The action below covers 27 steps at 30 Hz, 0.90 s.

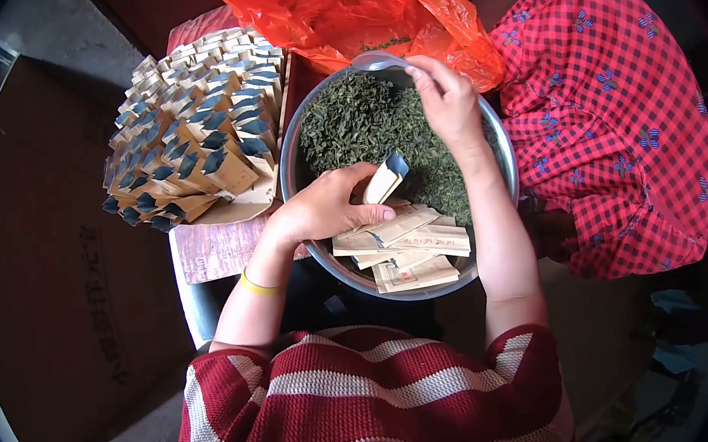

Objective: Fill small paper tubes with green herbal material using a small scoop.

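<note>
While the left hand (327, 207) grips an open paper packet (383, 183) over the metal basin (289, 163), the right hand (452, 111) pinches a spoon (376, 61) near the far rim. Dried leaves (351, 113) and flat packets (417, 244) lie inside the basin; tightly grouped packets (190, 143) stand at its left.

L grip (328, 206) curled; R grip (452, 105) pinched, fwd.

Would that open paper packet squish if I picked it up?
The open packet in the left hand would probably squish, since its walls look thin. It's likely light, being small and papery. It might tip, being narrow.
</note>
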Tool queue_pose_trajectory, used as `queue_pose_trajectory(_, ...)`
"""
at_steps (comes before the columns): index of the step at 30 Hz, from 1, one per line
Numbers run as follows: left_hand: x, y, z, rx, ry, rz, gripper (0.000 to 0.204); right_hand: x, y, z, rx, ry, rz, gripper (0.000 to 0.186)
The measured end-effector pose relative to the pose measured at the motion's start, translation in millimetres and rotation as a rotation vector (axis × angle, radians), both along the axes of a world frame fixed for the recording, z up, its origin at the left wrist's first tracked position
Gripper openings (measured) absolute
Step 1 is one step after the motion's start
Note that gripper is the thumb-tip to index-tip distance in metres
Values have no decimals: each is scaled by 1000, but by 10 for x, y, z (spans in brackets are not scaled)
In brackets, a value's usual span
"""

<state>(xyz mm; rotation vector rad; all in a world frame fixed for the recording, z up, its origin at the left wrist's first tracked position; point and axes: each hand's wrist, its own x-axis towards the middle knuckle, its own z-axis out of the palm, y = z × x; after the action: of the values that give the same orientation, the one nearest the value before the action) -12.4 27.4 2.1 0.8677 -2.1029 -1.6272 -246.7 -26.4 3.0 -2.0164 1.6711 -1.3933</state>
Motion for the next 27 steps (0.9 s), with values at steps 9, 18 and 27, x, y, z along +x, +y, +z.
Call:
queue_pose_trajectory(9,32,-1,30,6,-72,21,57,126,12,-72,150,-12,271,19)
queue_pose_trajectory(18,2,-3,17,-58,-53,-10,59,360,121,43,-118,236,372,24)
queue_pose_trajectory(27,-14,49,-15,-101,-1,146,51,-290,68,147,211,128,-97,22)
